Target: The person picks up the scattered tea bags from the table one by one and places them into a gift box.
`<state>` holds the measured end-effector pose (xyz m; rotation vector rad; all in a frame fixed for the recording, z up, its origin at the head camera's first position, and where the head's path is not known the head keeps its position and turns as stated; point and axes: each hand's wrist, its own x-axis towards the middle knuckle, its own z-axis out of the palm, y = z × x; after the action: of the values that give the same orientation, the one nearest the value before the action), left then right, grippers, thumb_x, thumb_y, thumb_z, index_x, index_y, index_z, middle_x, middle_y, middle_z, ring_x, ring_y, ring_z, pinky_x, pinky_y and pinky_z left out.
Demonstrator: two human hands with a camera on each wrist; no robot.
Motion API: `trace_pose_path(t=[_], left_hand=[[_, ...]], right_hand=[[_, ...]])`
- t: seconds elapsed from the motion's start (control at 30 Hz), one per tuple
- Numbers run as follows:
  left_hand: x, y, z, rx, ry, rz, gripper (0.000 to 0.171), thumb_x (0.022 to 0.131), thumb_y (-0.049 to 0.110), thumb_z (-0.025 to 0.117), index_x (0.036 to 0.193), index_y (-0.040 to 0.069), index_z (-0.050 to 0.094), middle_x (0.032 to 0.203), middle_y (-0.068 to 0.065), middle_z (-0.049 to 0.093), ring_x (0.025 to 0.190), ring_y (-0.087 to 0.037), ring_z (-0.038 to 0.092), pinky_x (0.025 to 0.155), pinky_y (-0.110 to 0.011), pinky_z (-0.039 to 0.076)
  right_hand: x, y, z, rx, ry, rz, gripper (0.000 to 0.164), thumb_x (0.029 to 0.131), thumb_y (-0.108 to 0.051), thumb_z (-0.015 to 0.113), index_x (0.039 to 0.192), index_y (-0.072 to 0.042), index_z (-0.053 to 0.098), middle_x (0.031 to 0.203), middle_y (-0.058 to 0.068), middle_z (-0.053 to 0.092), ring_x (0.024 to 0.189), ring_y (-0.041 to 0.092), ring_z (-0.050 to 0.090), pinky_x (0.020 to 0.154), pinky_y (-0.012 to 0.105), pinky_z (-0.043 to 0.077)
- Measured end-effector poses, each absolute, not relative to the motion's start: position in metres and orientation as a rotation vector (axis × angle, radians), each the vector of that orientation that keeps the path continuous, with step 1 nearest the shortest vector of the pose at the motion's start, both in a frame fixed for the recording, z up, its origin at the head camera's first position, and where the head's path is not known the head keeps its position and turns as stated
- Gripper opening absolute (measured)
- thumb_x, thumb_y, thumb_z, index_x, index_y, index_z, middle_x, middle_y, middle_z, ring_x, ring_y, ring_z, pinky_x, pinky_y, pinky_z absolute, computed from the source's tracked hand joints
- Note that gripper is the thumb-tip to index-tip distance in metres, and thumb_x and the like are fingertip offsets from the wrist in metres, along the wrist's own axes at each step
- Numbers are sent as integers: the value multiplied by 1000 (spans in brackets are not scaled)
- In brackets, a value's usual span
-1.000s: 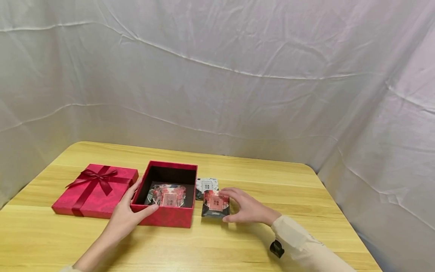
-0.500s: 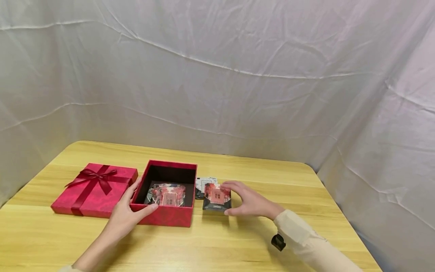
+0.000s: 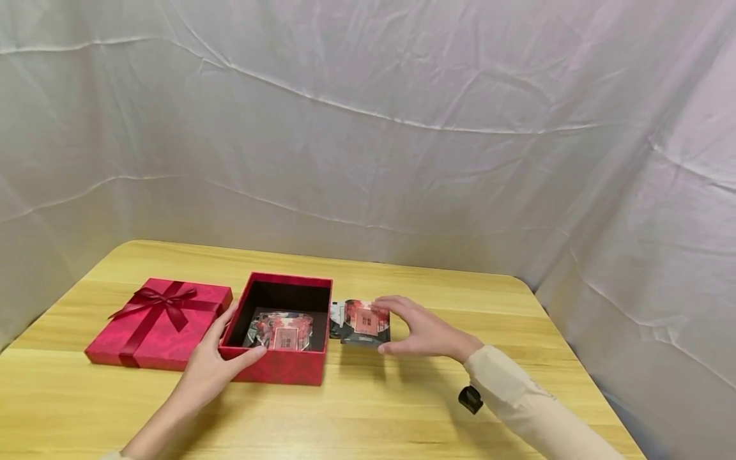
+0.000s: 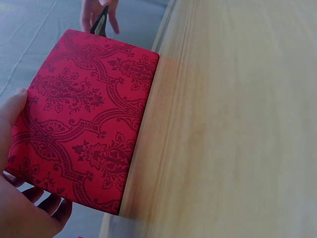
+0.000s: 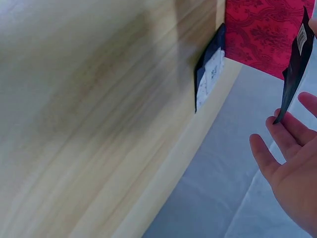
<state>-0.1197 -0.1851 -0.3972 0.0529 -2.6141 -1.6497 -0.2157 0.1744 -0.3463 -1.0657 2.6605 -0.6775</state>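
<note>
A red patterned gift box (image 3: 275,367) stands without its lid on the table. My left hand (image 3: 214,361) grips its near left corner, the thumb over the front rim and the fingers along the left side; the left wrist view shows the box's patterned wall (image 4: 84,119) between thumb and fingers. Inside lie sachets, the top one a red and black sachet (image 3: 285,332). To the right of the box, my right hand (image 3: 425,331) pinches another red and black sachet (image 3: 366,319) by its right edge, above the table. Behind it, a white and black sachet (image 3: 337,314) is partly hidden.
The red lid (image 3: 167,322) with a dark red ribbon bow lies left of the box. All stands on a light wooden table (image 3: 402,409), with pale cloth (image 3: 368,128) hanging behind and at the sides.
My right hand has lifted the red and black sachet off the table and moved it slightly away from me, covering more of the white one. The left hand stays on the box.
</note>
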Motion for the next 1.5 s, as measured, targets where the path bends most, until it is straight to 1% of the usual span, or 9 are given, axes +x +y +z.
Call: trace_pose_path(t=[0.53, 0.8, 1.1, 1.23, 1.5], left_hand=[[-119, -185, -397, 56, -2612, -1651, 96, 84, 35, 76, 156, 15, 15, 155, -25, 19, 137, -48, 22, 98, -71, 27], [-120, -184, -397, 44, -2579, -1660, 94, 83, 32, 76, 156, 15, 18, 154, -26, 20, 137, -48, 22, 99, -70, 27], [-119, -184, -396, 57, -2591, -1657, 95, 83, 34, 76, 155, 14, 18, 154, -26, 20, 137, -49, 22, 100, -70, 27], [-119, -184, -396, 58, -2589, -1658, 94, 83, 33, 76, 155, 14, 19, 154, -26, 20, 137, -49, 22, 99, -70, 27], [-119, -183, -395, 67, -2604, -1652, 95, 83, 35, 76, 156, 14, 18, 154, -26, 20, 137, -49, 21, 99, -71, 26]], right_hand=[[-227, 159, -330, -1132, 2644, -674, 76, 83, -41, 73, 146, -11, 43, 150, 10, 37, 138, 28, 33, 108, 52, 30], [-236, 144, -326, -1170, 2632, -633, 74, 83, -41, 72, 146, -13, 43, 150, 8, 38, 137, 27, 34, 108, 51, 31], [-239, 131, -322, -1200, 2621, -593, 74, 85, -42, 71, 146, -13, 43, 150, 6, 37, 138, 25, 33, 108, 50, 31], [-239, 122, -320, -1207, 2611, -595, 75, 84, -43, 71, 146, -13, 43, 150, 6, 37, 138, 25, 32, 108, 51, 31], [-239, 105, -316, -1232, 2614, -529, 75, 82, -45, 70, 146, -15, 44, 149, 6, 38, 137, 24, 33, 108, 48, 32]])
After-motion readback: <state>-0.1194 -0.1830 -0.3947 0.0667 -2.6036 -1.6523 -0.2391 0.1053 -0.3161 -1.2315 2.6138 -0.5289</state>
